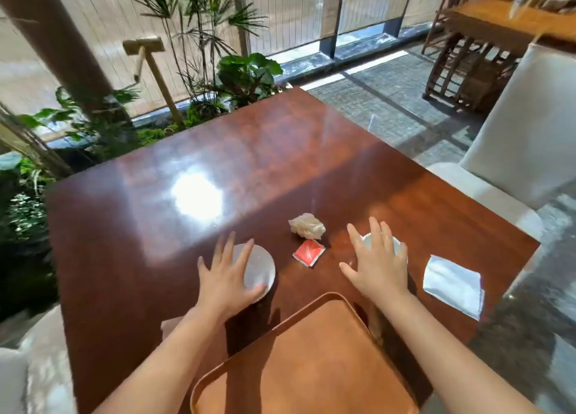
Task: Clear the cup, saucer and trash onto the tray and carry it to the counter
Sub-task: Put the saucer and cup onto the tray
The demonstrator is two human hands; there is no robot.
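A brown tray (pixel 311 357) lies at the near edge of the dark wooden table (pixel 193 170). My left hand (pixel 224 276) hovers with fingers spread over the left part of a white saucer (pixel 265 267). My right hand (pixel 377 264) is spread over a white cup (pixel 367 240), hiding most of it. Between the hands lie a crumpled napkin (pixel 307 225) and a red sachet (pixel 309 253). A flat white napkin (pixel 453 286) sits near the table's right edge. Whether either hand touches its object I cannot tell.
A white upholstered chair (pixel 523 151) stands at the right of the table, another pale seat (pixel 28 373) at the lower left. Green plants (pixel 246 74) and a wooden post line the far left. Wooden furniture (pixel 473 55) stands at the back right.
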